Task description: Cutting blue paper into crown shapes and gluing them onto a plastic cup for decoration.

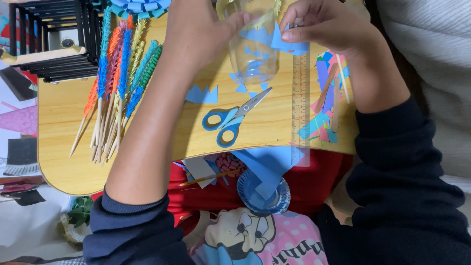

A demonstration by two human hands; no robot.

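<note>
Upper centre of the frame: a clear plastic jar (pixel 252 46) lies tipped on the wooden lap table (pixel 64 105), its long axis running up and down the frame, blue paper bits stuck to its wall. The left hand (pixel 198 29) is closed around the jar's left side, fingers curled onto it. The right hand (pixel 326 22), just to the jar's right, pinches one blue paper triangle (pixel 289 44) between thumb and fingertips, held touching the jar's right wall. Both hands are at the jar; the right carries the piece.

Count: one jar; one pair of blue-handled scissors (pixel 230 120), below the jar, blades open slightly; one clear ruler (pixel 300 105), upright at right; roughly ten paper-wrapped sticks (pixel 117 83) at left, exact number unclear. Loose blue cut-outs (pixel 202 94) lie near the scissors.
</note>
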